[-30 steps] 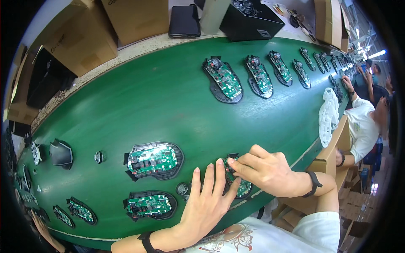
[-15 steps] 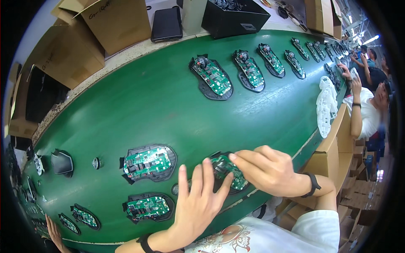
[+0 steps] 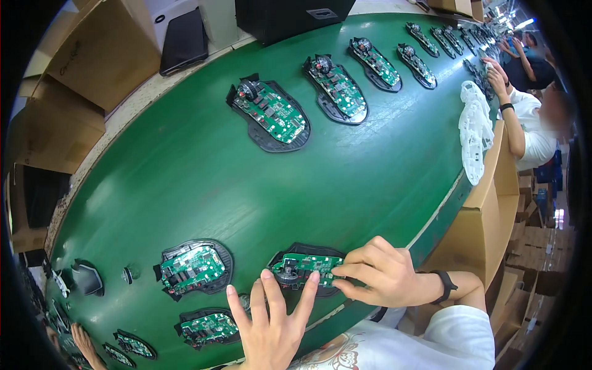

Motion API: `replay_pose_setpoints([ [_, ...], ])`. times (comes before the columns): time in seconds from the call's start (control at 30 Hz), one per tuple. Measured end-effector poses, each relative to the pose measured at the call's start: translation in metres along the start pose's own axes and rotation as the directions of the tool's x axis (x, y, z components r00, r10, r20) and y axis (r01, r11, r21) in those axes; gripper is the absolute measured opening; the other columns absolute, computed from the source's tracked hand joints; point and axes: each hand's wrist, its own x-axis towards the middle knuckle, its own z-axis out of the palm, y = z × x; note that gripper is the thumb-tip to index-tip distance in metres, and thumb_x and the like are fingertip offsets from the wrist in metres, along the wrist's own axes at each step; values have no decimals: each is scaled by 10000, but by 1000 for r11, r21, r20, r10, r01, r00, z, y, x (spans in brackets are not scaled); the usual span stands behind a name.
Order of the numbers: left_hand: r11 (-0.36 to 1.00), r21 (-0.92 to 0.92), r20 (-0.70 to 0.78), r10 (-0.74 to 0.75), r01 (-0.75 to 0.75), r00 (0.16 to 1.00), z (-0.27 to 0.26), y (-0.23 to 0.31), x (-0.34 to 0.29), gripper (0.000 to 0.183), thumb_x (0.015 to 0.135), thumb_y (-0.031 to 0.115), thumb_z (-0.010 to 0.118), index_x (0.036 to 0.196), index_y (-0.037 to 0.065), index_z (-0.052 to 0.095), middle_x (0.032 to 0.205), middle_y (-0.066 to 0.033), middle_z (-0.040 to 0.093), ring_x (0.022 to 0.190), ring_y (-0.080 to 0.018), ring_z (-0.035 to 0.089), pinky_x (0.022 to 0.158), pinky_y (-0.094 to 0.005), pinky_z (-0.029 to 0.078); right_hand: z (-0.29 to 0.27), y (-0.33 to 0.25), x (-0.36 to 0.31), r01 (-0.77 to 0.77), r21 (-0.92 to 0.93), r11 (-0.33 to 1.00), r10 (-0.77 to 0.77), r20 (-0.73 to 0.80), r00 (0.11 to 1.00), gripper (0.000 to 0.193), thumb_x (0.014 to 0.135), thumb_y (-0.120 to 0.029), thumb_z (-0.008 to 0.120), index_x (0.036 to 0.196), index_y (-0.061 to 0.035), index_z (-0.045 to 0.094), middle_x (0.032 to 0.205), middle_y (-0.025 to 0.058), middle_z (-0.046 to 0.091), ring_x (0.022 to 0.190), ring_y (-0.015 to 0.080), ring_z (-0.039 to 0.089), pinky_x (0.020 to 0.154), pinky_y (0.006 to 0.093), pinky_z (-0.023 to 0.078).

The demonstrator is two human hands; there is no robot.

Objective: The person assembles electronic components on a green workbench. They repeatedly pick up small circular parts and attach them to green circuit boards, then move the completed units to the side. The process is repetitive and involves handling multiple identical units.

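Note:
A computer mouse base with a green circuit board (image 3: pixel 308 263) lies flat in front of me, a black scroll wheel (image 3: pixel 285 271) at its left end. My right hand (image 3: pixel 382 272) pinches the board's right end between thumb and fingers. With fingers spread, my left hand (image 3: pixel 271 324) rests its fingertips along the near edge of the same mouse base. Another round wheel (image 3: pixel 245 302) is partly hidden behind my left fingers. To the left lie two more mouse bases, a farther one (image 3: pixel 196 268) and a nearer one (image 3: pixel 206 327), with boards but no visible wheels.
Several mouse bases with wheels (image 3: pixel 271 117) line the far side of the green bench (image 3: pixel 259 191). White plastic parts (image 3: pixel 473 132) and a cardboard box (image 3: pixel 475 222) stand at right. A small wheel (image 3: pixel 127 275) and black shell (image 3: pixel 87 277) lie at left. Other people's hands show at both ends.
The mouse base in front of me has turned to lie more level, and its wheel now shows. My left hand has drawn back to its near edge. The whole view has shifted.

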Motion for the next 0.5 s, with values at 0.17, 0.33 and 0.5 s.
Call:
replay_pose_setpoints([
  [0.17, 1000, -21, 13, 22, -21, 1000, -1, -1, 4, 568, 899, 228, 585, 1448, 363, 536, 1264, -241, 509, 1075, -331, 574, 1008, -705, 400, 3, -1, 1, 3, -35, 999, -3, 4, 1000, 309, 627, -163, 887, 908, -140, 760, 846, -23, 649, 659, 145, 538, 461, 256, 427],
  [0.33, 987, -161, 16, -6, 9, 1000, -14, -8, 9, 630, 891, 177, 627, 1482, 326, 471, 1305, -234, 530, 1100, -329, 566, 1054, -677, 359, -7, -5, 1, 152, -40, 988, -145, 141, 979, 336, 724, -197, 816, 1036, -103, 737, 1088, 42, 686, 897, 190, 618, 689, 321, 527],
  [0.5, 917, -384, -55, -138, 107, 989, -40, -34, -3, 653, 882, 156, 628, 1496, 293, 453, 1345, -235, 511, 1110, -350, 551, 1053, -665, 360, -14, 3, 8, 376, -153, 914, -321, 294, 900, 426, 753, -216, 790, 1133, -50, 695, 1251, 121, 651, 1063, 274, 618, 884, 445, 521],
])
